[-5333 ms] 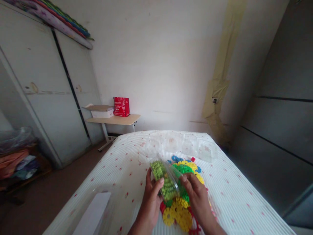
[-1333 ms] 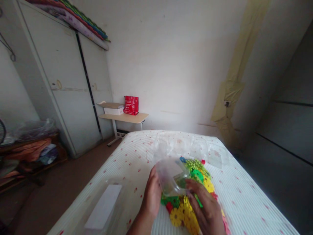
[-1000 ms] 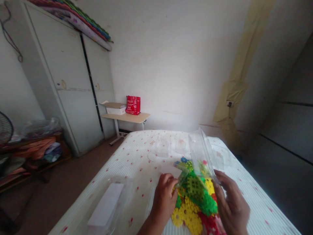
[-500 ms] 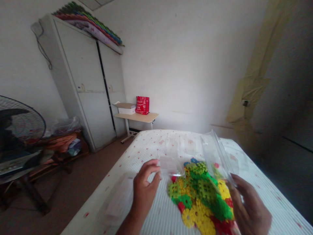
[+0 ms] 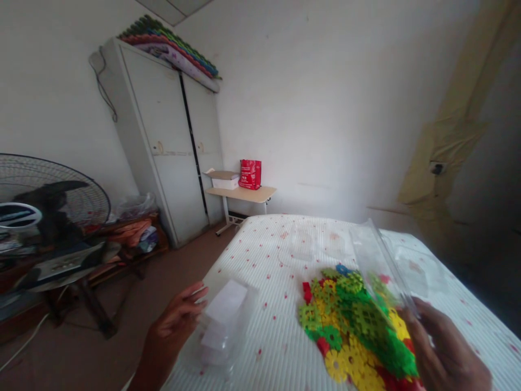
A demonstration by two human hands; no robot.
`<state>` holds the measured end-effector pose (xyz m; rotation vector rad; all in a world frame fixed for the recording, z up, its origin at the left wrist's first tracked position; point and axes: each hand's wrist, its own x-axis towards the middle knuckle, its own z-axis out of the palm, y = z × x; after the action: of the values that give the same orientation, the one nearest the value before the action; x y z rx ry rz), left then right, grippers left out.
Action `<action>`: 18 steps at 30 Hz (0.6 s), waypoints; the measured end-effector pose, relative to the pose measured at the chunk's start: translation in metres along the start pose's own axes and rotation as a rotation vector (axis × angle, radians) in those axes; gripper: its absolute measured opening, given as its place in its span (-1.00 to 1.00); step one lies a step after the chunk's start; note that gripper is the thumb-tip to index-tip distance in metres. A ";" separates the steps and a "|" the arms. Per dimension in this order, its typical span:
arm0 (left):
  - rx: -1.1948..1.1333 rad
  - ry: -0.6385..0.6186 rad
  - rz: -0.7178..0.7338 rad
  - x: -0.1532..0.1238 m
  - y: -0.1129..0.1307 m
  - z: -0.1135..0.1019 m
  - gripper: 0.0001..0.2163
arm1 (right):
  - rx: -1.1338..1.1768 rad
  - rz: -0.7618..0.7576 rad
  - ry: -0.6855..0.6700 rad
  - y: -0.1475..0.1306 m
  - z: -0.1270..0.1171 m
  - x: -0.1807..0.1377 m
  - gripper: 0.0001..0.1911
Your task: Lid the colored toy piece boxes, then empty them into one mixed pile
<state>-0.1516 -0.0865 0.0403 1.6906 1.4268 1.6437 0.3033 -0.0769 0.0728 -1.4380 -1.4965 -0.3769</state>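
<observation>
My right hand (image 5: 448,345) grips a clear plastic box (image 5: 376,258) by its near end, holding it tilted over the right side of a heap of plastic interlocking pieces (image 5: 331,336). The flower-shaped and square pieces are green, yellow, red and blue. On the left, my left hand (image 5: 177,320) has its fingers apart and appears to hold nothing. Right beside its fingertips lies a clear plastic container (image 5: 244,320) with white slips (image 5: 226,301) in it; whether the fingers touch it I cannot tell.
More clear plastic containers (image 5: 303,244) lie toward the far end and right side of the table's white, red-dotted cover (image 5: 268,293). A fan (image 5: 52,201) stands at the left. Behind are a cabinet (image 5: 166,130) and a small table (image 5: 256,194) bearing a red bag (image 5: 250,175).
My left hand has moved left, away from the heap, and the clear piece with a white slip has left its fingers. My right hand still holds the clear box. The view has turned slightly left.
</observation>
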 end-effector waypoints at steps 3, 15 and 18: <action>0.010 0.004 -0.018 -0.008 -0.008 -0.003 -0.87 | -0.008 0.033 -0.011 0.004 0.003 -0.003 -0.62; 0.056 -0.066 -0.081 -0.032 -0.042 -0.022 -0.93 | -0.010 0.058 -0.001 0.000 0.001 0.000 -0.55; 0.104 -0.064 -0.088 -0.036 -0.043 -0.027 -0.88 | 0.001 0.013 0.000 0.001 0.003 0.000 -0.59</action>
<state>-0.1849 -0.1086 -0.0076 1.6942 1.5570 1.4790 0.3028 -0.0744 0.0708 -1.4465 -1.4866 -0.3681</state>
